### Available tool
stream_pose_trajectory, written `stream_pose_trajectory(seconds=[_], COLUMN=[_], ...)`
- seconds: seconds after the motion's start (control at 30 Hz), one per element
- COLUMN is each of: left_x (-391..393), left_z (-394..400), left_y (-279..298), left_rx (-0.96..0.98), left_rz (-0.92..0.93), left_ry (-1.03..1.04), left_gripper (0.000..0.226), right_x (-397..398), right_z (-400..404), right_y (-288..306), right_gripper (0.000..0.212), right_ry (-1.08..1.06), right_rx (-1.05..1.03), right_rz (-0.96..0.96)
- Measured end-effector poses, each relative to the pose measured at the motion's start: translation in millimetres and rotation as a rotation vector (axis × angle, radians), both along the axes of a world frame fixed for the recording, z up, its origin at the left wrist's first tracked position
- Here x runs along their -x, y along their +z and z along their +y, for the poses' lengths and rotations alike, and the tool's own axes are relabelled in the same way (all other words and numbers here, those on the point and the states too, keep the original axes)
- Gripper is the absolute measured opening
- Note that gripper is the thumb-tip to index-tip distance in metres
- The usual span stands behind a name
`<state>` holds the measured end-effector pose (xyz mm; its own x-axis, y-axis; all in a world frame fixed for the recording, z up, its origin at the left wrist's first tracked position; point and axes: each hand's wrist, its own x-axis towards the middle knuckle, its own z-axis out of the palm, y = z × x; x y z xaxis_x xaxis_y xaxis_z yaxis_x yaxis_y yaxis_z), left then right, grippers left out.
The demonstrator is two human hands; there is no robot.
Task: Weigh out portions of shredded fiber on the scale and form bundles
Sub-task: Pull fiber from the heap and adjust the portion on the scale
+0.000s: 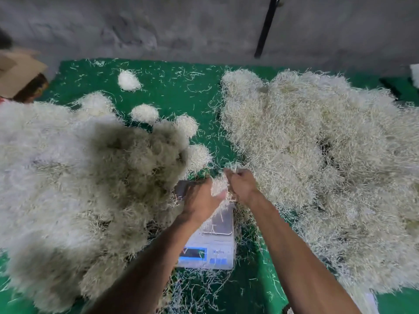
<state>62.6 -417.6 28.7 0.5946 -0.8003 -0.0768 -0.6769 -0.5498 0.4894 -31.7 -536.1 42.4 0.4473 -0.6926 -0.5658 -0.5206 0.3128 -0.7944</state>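
Note:
A small clump of pale shredded fiber (219,186) is held between both hands just above the far end of the digital scale (210,245). My left hand (200,201) cups the clump from the left. My right hand (241,185) grips it from the right with curled fingers. The scale's steel pan (223,220) carries a few loose strands, and its blue display faces me. A big loose fiber heap (317,155) lies to the right. Another heap, of rounded bundles (79,173), lies to the left.
Everything lies on a green sheet (172,91) strewn with stray strands. Three separate round bundles (128,80) sit toward the back. A cardboard box (20,71) stands at the far left, and a black rod (265,28) leans on the grey wall.

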Motion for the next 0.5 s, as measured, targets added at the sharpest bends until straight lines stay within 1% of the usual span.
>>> stream_pose_trajectory(seconds=[0.07, 0.1, 0.13, 0.3, 0.33, 0.4, 0.43, 0.5], left_x=[1.1, 1.4, 1.3, -6.9, -6.8, -5.0, -6.7, -12.9], left_z=[-6.4, -10.5, -14.7, -32.7, -29.2, -12.9, -3.5, 14.9], left_y=[2.0, 4.9, 8.0, 21.7, 22.7, 18.8, 14.8, 6.7], left_rx=[0.044, 0.052, 0.061, 0.131, 0.142, 0.171, 0.201, 0.246], left_rz=[0.078, 0.128, 0.162, 0.185, 0.171, 0.098, 0.074, 0.100], left_ry=[0.017, 0.020, 0.021, 0.002, -0.016, -0.041, -0.032, 0.006], left_gripper=[0.060, 0.061, 0.060, 0.023, 0.023, 0.033, 0.036, 0.035], right_x=[-2.9, -6.4, -10.3, -34.5, -32.5, -19.6, -8.3, 9.2], right_z=[-14.1, -19.7, -24.5, -47.6, -58.1, -92.8, -115.3, -155.9], right_y=[1.2, 2.6, 2.8, -6.4, -5.3, -0.2, 5.0, 18.5], right_gripper=[0.037, 0.042, 0.040, 0.027, 0.031, 0.039, 0.040, 0.040], right_ry=[-0.095, -0.133, -0.165, -0.296, -0.318, -0.334, -0.364, -0.463], right_rx=[-0.051, -0.063, -0.076, -0.101, -0.070, 0.022, 0.064, 0.125], right_rz=[-0.045, -0.059, -0.064, -0.067, -0.061, 0.003, 0.005, -0.027])
